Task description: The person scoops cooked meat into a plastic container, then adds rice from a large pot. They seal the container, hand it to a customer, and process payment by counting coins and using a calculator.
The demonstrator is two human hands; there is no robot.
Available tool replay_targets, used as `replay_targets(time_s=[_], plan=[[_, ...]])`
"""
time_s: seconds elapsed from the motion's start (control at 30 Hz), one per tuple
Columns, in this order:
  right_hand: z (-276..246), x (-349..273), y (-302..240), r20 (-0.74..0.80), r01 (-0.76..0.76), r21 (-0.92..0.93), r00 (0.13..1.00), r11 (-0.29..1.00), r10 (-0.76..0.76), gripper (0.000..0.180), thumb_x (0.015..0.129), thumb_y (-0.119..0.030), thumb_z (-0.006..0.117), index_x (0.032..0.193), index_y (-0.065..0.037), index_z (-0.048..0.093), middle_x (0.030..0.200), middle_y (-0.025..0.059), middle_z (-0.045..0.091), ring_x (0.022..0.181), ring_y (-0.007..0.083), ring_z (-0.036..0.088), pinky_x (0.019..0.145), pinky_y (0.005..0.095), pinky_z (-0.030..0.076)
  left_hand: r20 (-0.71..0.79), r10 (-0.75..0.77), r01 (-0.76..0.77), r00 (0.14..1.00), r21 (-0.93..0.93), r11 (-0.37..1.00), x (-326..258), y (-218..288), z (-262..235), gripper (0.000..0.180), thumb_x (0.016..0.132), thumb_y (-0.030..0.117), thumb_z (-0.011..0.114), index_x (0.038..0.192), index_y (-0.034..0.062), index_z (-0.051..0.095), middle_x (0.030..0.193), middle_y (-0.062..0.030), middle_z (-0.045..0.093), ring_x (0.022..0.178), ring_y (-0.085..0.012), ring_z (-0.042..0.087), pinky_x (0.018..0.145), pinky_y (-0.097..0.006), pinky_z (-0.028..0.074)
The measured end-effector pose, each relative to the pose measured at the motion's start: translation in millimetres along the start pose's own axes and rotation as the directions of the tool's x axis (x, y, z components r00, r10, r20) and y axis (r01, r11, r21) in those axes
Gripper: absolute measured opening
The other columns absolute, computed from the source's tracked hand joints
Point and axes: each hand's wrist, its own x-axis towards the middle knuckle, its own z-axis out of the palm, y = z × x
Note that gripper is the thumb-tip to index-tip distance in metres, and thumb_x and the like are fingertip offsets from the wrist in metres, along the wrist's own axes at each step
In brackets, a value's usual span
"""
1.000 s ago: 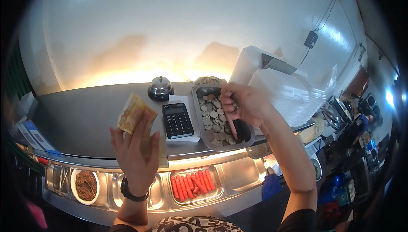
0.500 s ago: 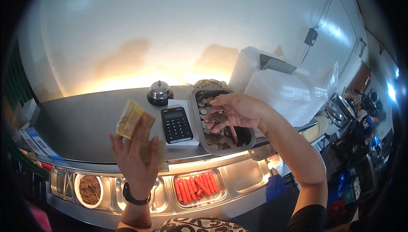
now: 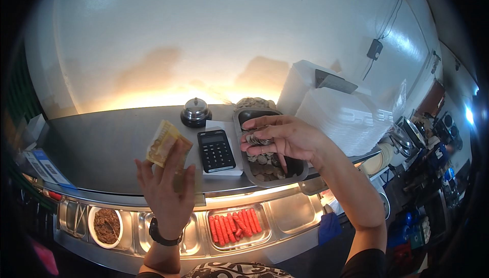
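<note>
My left hand, with a dark watch at its wrist, grips folded yellow-orange banknotes above the steel counter. Over a grey metal tray, my right hand is curled around a small stack of silver coins. Loose coins cover part of the tray's bottom; the hand hides some of them. Between my two hands, a black calculator lies on a white pad. Behind it stands a silver call bell with a black base.
White foam boxes are stacked right of the tray. A clear bag of coins rests behind it. Below the counter are red sausages in a steel pan and brown food in a white bowl. A blue cloth hangs to the right.
My right hand has drawn its fingers closer around the coins and turned slightly over the tray. The left hand still grips the banknotes, with little movement. The view has shifted slightly.
</note>
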Motion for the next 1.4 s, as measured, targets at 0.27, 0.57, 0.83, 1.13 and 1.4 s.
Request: replay_targets(time_s=[0.27,0.57,0.83,1.13,1.4], plan=[[0,-9,11,0.010,0.121,0.166,0.992,0.979,-0.124,0.040,0.091,0.010,0.047,0.132,0.011,0.045,0.128,0.0282,0.055,0.119,0.0349,0.060,0.103,0.0412,0.053,0.005,0.005,-0.005,1.000,0.008,1.000,-1,-1,1,0.048,0.089,0.022,0.067,0.136,0.0185,0.059,0.131,-0.0160,0.059,0.123,-0.0416,0.049,0.115,-0.059,0.023],[-10,-8,25,-0.059,0.216,0.281,0.976,0.935,-0.208,0.051,0.084,0.011,0.040,0.135,0.015,0.037,0.140,0.0327,0.044,0.132,0.0436,0.047,0.113,0.0485,0.042,-0.023,0.021,-0.020,1.000,0.025,0.999,0,-1,2,0.047,0.090,0.027,0.065,0.136,0.0175,0.059,0.129,-0.0115,0.061,0.120,-0.0392,0.050,0.115,-0.060,0.023],[-3,-5,20,-0.207,0.225,0.401,0.966,0.888,-0.152,0.033,0.095,-0.004,0.052,0.123,0.013,0.051,0.124,0.0276,0.058,0.119,0.0326,0.059,0.103,0.0369,0.051,-0.010,0.007,-0.007,1.000,0.003,1.000,0,0,-1,0.046,0.089,0.023,0.066,0.134,0.0156,0.061,0.135,-0.0138,0.058,0.128,-0.0429,0.045,0.111,-0.056,0.029],[-14,0,15,-0.260,0.199,0.316,0.958,0.928,-0.117,0.030,0.101,-0.014,0.053,0.117,0.011,0.058,0.096,0.0118,0.061,0.078,0.0128,0.057,0.069,0.0194,0.053,0.011,0.013,-0.013,1.000,-0.008,1.000,0,-2,1,0.048,0.088,0.025,0.066,0.134,0.0136,0.060,0.136,-0.0128,0.057,0.126,-0.0421,0.047,0.115,-0.059,0.024],[-2,6,-5,-0.285,0.064,0.087,0.958,0.994,-0.036,0.027,0.098,-0.019,0.059,0.108,0.006,0.065,0.080,0.0027,0.056,0.063,0.0083,0.050,0.053,0.0197,0.041,0.046,0.011,-0.011,0.999,-0.012,1.000,-3,-6,-1,0.052,0.086,0.021,0.068,0.135,0.0081,0.059,0.135,-0.0184,0.055,0.125,-0.0436,0.046,0.112,-0.056,0.027]])
